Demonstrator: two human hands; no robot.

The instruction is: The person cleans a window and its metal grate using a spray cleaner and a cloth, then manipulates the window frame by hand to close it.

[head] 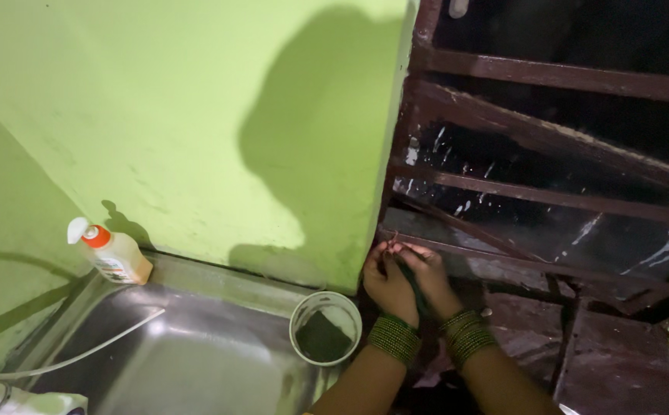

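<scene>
1. Hands: left hand [387,280] and right hand [429,278] are raised side by side, nearly touching, at the lower bar of a dark window grille [549,196].
2. Grip: fingertips of both hands pinch a thin, dark strand [413,286] that runs down between the palms. What the strand is cannot be told; it is small and dim.
3. Wrists: each wrist carries a stack of green bangles [394,338].
4. Position: the hands sit just right of the green wall [196,115] corner, above a dark ledge.
5. Nearby: a white cup [325,327] holding a dark pad stands on the sink [181,361] rim, just left of the left wrist.
6. Far left: a squeeze bottle [112,253] with an orange collar lies against the wall, well apart from the hands.
</scene>
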